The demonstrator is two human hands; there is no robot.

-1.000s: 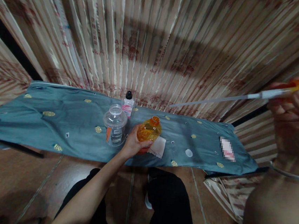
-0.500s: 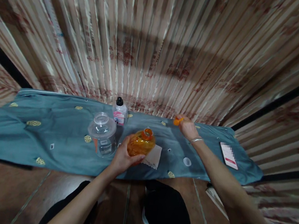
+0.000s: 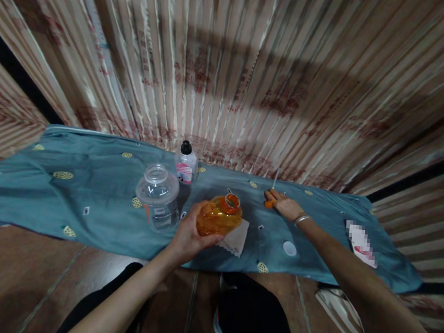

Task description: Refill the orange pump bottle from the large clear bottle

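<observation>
My left hand is wrapped round an orange see-through bottle, tilted a little, its mouth uncapped. Farther right, my right hand is low at the cloth, fingers closed about an orange pump top with a thin pale tube pointing toward the curtain. Part of the pump top is hidden by the fingers. Left of the bottle stands a clear plastic container with a clear necked piece on top. Behind it is a clear bottle with a black cap and pink label.
A teal cloth with yellow patterns covers the long table. Beneath the orange bottle lies a pale napkin. A white round lid and a phone lie to the right. A striped curtain hangs close behind.
My right hand has come down to the cloth with the pump top, and its tube now shows. My left hand still holds the orange bottle. The view has shifted slightly.
</observation>
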